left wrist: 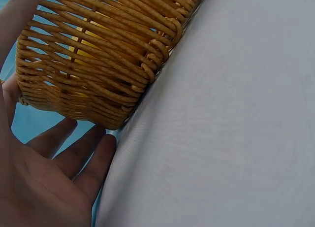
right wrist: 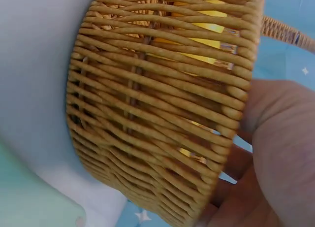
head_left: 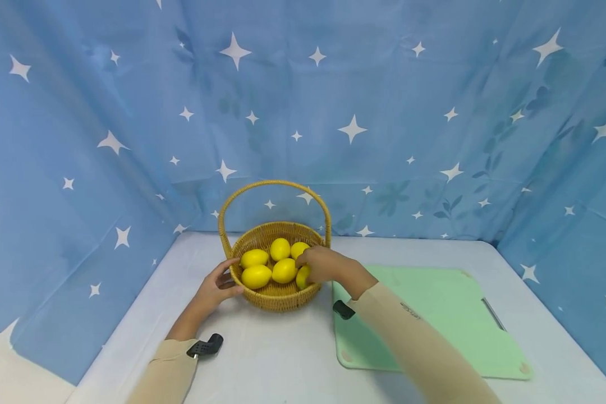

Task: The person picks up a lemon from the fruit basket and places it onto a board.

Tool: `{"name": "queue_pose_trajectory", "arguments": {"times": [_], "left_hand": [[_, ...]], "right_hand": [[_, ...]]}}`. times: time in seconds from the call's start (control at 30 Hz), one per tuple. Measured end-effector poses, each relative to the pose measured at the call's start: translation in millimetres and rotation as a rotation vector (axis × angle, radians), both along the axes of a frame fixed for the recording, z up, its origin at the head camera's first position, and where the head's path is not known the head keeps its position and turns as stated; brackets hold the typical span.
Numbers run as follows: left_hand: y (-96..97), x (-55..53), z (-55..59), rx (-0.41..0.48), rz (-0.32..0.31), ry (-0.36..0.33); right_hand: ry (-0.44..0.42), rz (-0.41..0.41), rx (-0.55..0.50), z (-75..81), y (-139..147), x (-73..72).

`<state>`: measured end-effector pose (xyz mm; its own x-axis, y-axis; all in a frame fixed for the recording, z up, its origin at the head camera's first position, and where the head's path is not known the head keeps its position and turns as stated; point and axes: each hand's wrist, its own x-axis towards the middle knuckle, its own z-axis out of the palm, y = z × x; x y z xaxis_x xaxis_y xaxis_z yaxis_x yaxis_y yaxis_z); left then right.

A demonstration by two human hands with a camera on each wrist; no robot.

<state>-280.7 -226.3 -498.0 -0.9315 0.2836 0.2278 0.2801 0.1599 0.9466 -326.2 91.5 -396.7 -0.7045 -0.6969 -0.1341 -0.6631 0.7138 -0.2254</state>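
Note:
A brown wicker basket (head_left: 278,303) with a tall arched handle (head_left: 275,182) stands on the table and holds several yellow lemons (head_left: 256,276). My left hand (head_left: 213,289) grips the basket's left side, thumb toward the front and index finger at the rim. In the left wrist view, the other fingers (left wrist: 91,160) spread beside the woven wall, low near the tabletop. Over the right rim reaches my right hand (head_left: 323,265), its fingers down inside around a lemon (head_left: 303,277) at that side. The rim and wall hide most of those fingers in the right wrist view.
A pale green cutting board (head_left: 434,314) with a slot-like handle lies right of the basket, under the right forearm. White cloth (head_left: 267,359) covers the table. Blue star-patterned curtains (head_left: 303,112) hang close behind and at both sides.

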Motion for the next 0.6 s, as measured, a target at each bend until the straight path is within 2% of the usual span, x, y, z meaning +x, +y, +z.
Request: {"name": "queue_pose_trajectory", "arguments": {"times": [0.27,0.4,0.6], "left_hand": [[-0.7,-1.8,-1.7,-0.023,0.014,0.002],[-0.4,-3.6,-0.9,-0.026,0.014,0.005],[3.1,5.2,14.2,0.028,-0.018,-0.021]], "right_hand": [[-0.12,-0.065,0.094,-6.4,-15,-8.8],[-0.146,-0.053,0.148,-5.6,-18,-12.4],[-0.171,-0.058,0.18,-1.0,-19,-13.3]]}}
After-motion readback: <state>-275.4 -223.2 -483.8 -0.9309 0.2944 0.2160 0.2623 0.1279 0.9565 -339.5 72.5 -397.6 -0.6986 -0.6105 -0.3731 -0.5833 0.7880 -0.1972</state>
